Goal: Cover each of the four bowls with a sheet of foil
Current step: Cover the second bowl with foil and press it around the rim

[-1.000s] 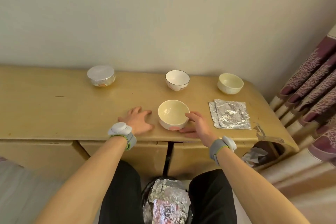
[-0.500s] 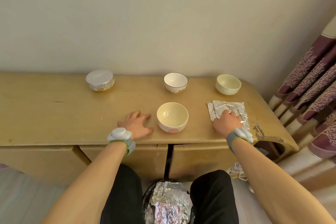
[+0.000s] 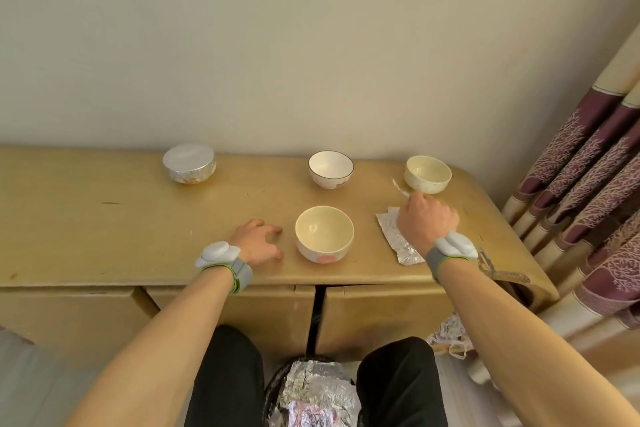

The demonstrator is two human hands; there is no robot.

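Observation:
Four bowls stand on the yellow table [image 3: 104, 218]. A foil-covered bowl [image 3: 189, 163] sits at the back left. An uncovered white bowl with a dark rim [image 3: 331, 169] is at the back middle, and a cream bowl [image 3: 428, 173] at the back right. A cream bowl with a pink mark [image 3: 324, 233] stands near the front edge. My left hand [image 3: 259, 242] rests on the table just left of it. My right hand [image 3: 426, 218] pinches a foil sheet, lifting its edge [image 3: 398, 185] off the foil stack [image 3: 398, 240].
A bin holding crumpled foil [image 3: 317, 392] stands on the floor between my knees. Purple and cream curtains [image 3: 588, 191] hang at the right. The table's right end is curved with chipped veneer [image 3: 502, 274]. A wall runs behind the table.
My right hand left the front bowl, moved right onto the foil stack, and now lifts a sheet's edge up. My left hand stayed in place.

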